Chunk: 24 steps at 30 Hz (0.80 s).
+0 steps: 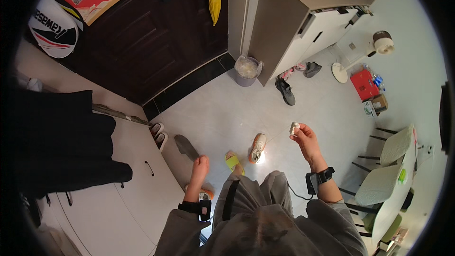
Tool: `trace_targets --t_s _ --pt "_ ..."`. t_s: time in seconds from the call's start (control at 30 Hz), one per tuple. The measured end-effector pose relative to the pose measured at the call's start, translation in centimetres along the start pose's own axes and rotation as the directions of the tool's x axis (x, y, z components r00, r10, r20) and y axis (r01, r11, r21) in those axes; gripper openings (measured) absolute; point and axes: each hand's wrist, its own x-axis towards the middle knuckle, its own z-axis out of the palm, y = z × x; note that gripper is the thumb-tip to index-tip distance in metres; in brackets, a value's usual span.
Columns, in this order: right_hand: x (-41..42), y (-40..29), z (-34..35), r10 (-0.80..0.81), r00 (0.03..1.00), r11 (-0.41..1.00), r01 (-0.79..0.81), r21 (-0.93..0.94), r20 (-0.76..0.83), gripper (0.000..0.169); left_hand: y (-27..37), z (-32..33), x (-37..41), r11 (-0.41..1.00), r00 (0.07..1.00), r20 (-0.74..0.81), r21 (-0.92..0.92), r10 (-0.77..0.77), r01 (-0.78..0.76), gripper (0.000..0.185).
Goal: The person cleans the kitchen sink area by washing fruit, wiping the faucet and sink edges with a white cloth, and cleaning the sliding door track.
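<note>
My left hand (201,165) is closed at the end of a flat dark grey piece (186,147), shaped like a shoe insole. Between the thumb and fingers of my right hand (306,140) is a small crumpled white thing (294,128), too small to name. A white sneaker with an orange sole (258,148) lies on the floor between my hands. Beside it is a foot in a yellow-green slide sandal (234,163). Another orange-soled shoe (206,195) shows partly behind my left forearm, which hides the rest. Both wrists wear black straps with small boxes.
A lined trash bin (246,73) stands by the cabinet (279,32), near a dark sneaker (285,92). At right are a fan (340,73), a red box (364,85), and chairs (376,185) at a table. White cabinets (135,170) with hanging dark cloth (71,142) stand left.
</note>
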Motion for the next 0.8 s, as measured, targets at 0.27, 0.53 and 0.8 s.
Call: trace_targets --t_s 0.27,0.53,0.8 --pt "23.3 -0.2 3.3 -0.021 0.998 0.989 0.030 -0.146 0.063 0.012 4.8 1.1 11.2 0.980 0.985 -0.126 0.175 0.115 -0.092 0.026" --pt "48.7 7.4 2.8 -0.098 0.989 0.913 0.133 -0.386 0.107 0.024 3.2 7.0 23.3 0.962 0.955 -0.280 0.273 0.095 -0.016 0.025" --pt "63.5 15.9 3.6 -0.325 0.889 0.573 0.457 -0.680 0.323 0.011 -1.8 12.4 39.9 0.942 0.958 -0.272 0.335 0.087 0.009 0.026"
